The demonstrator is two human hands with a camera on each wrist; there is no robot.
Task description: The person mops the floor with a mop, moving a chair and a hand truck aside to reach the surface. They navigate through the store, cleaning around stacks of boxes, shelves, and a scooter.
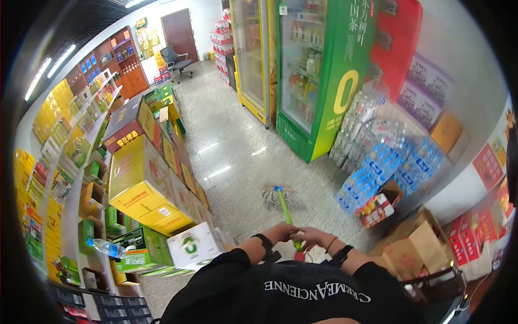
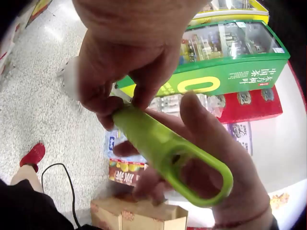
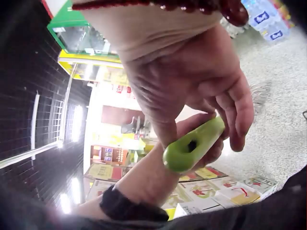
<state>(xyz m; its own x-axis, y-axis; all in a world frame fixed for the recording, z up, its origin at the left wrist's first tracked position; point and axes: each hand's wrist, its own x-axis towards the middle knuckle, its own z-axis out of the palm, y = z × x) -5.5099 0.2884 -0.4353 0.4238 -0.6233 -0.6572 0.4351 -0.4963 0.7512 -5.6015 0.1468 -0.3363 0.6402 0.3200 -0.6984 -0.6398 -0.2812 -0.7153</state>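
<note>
A string mop stands out from the body, its light-green handle [image 1: 286, 209] running away to a grey, blurred mop head [image 1: 281, 198] on the speckled floor. My left hand [image 1: 278, 233] grips the handle, fingers curled around it below the looped end in the left wrist view. Beside it, my right hand [image 1: 314, 238], with a thin red bracelet, lies close to the handle's end. Its thumb stands up and its fingers are spread and loosely bent in the left wrist view. The handle's looped end [image 2: 201, 175] overlaps that palm there.
Stacked drink cartons [image 1: 156, 186] line the left. Green [image 1: 302, 129] and yellow [image 1: 251, 59] glass-door fridges stand ahead. Bottled-water packs [image 1: 372, 170] and an open cardboard box [image 1: 413, 245] sit at the right. A black cable [image 2: 71, 189] lies on the floor near a red shoe [image 2: 33, 155].
</note>
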